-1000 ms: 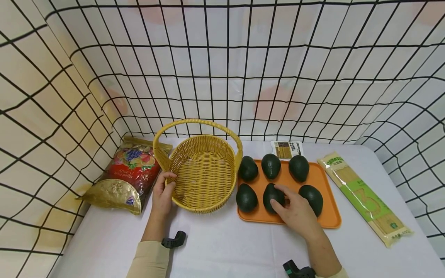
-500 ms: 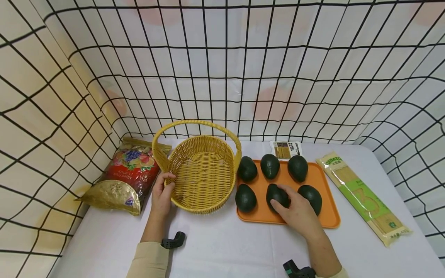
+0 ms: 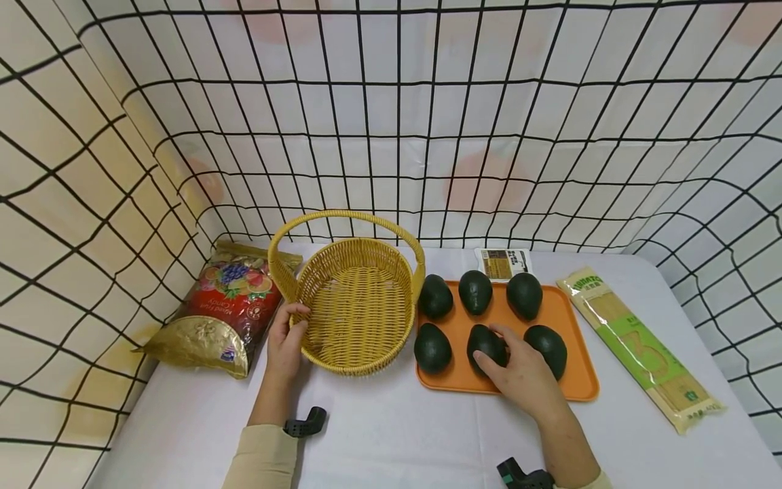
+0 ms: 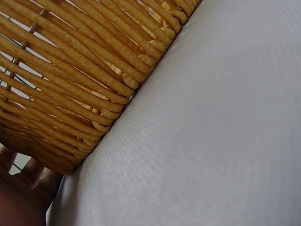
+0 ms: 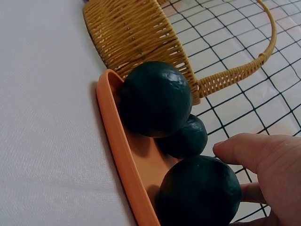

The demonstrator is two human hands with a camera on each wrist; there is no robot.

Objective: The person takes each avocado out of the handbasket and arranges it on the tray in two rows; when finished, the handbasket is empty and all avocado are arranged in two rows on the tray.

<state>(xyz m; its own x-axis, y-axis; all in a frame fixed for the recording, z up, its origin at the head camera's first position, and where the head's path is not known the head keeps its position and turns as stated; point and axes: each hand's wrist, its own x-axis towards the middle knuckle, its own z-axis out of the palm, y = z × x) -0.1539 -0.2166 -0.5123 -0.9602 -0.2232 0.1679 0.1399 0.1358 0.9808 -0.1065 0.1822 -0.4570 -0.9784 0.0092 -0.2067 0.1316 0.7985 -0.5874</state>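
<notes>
so far our basket [image 3: 357,305] holds nothing; six avocados sit on the tray [image 3: 577,380]. our right hand [image 3: 525,373] curls around the front middle avocado [image 3: 485,343], our left hand [image 3: 284,343] grips the rim.

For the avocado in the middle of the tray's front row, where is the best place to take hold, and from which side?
Grip the middle front avocado across its widest part, coming from above and the near side. It lies on its side on the orange tray with avocados close on both flanks, so only top and near side are free. The right hand already curls round it that way.
</notes>
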